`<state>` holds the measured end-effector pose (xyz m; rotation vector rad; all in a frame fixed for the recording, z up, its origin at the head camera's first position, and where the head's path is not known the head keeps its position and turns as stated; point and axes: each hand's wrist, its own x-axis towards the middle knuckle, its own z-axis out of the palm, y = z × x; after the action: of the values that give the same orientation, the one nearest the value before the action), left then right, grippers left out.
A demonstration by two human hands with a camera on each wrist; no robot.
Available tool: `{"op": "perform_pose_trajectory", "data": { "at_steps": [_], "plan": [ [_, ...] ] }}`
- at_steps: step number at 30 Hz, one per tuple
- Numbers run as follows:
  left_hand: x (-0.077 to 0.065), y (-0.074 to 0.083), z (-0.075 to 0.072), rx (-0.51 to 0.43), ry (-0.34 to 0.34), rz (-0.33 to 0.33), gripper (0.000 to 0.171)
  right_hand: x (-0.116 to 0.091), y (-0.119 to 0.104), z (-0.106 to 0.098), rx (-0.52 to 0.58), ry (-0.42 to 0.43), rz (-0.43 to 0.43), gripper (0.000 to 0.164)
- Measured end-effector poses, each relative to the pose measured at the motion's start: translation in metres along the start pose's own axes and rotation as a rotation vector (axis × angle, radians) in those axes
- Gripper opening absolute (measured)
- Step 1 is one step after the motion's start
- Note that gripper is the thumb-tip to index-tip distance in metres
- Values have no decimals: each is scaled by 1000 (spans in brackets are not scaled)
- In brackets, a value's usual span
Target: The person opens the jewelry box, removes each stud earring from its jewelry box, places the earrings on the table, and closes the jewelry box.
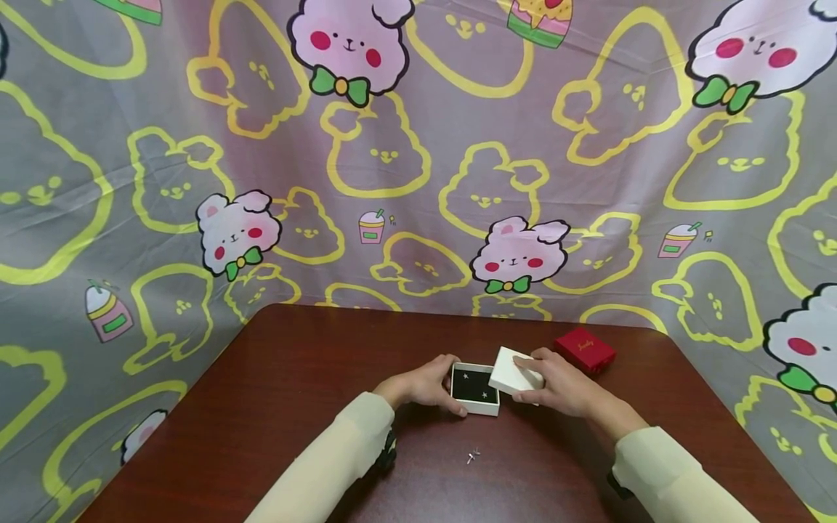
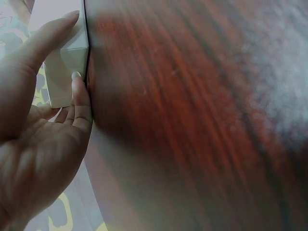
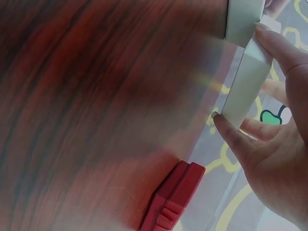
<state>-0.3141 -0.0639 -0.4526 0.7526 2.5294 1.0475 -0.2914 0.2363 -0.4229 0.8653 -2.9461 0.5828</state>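
Note:
My left hand (image 1: 430, 383) grips a small white box (image 1: 477, 409) on the table, thumb on the near side and fingers on the far side. Inside the box, a black pad (image 1: 469, 390) bears two tiny silver star-shaped pieces, probably earrings. A white box lid (image 1: 506, 369) is held in my right hand (image 1: 564, 383), tilted above the box's right end and covering part of the pad. In the right wrist view, thumb and fingers pinch the lid (image 3: 248, 84) by its edges. Small silver pieces (image 1: 472, 457) lie on the table in front of the box; their exact kind is too small to tell.
A red box (image 1: 585, 350) with gold lettering sits behind my right hand, towards the back right of the dark wooden table (image 1: 294, 363). Behind the table hangs a grey cloth (image 1: 418, 218) printed with cartoon animals.

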Motion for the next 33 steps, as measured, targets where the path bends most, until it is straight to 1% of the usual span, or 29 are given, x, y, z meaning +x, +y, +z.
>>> {"op": "perform_pose_trajectory", "data": {
  "at_steps": [8,14,21,25,33],
  "plan": [
    [1,0,0,17,5,12,78,-2,1,2,-33,29,-22,78],
    [2,0,1,34,4,16,78,-3,2,4,-45,42,-18,78],
    [0,3,0,39,7,23,77,-6,1,1,-61,46,-9,77],
    [-1,3,-1,42,6,24,78,-7,1,1,-65,53,-24,77],
    [-2,3,0,31,7,10,77,-9,0,1,-53,19,31,80]
  ]
}}
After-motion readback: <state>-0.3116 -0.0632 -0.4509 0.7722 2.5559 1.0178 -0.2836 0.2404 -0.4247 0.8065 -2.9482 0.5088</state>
